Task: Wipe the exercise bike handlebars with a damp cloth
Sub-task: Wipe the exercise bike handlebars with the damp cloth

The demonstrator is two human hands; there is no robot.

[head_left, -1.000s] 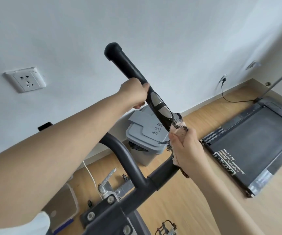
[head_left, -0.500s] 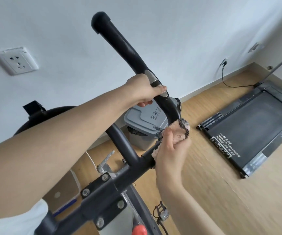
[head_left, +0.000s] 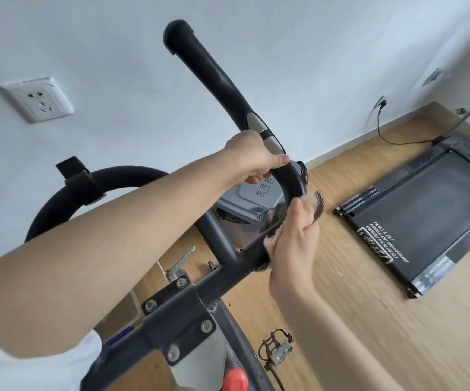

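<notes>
The black right handlebar (head_left: 216,77) of the exercise bike rises toward the wall and curves down to the crossbar (head_left: 222,275). My left hand (head_left: 252,159) grips it just below the silver pulse sensor (head_left: 264,131). My right hand (head_left: 293,235) presses a pinkish cloth with a dark patterned edge (head_left: 317,203) against the lower bend of the bar, fingers wrapped around it. The other handlebar (head_left: 92,187) curves off at the left, partly hidden behind my left arm.
A grey lidded bin (head_left: 245,215) stands on the wooden floor behind the bar. A flat black treadmill (head_left: 425,218) lies to the right, its cable plugged into the wall. A wall socket (head_left: 37,98) is at the left. A pedal (head_left: 277,348) and red knob (head_left: 235,379) show below.
My left hand slid down the handlebar from above the sensor to below it. My right hand with the cloth moved down to the lower bend. The camera tilted, showing more of the bike frame.
</notes>
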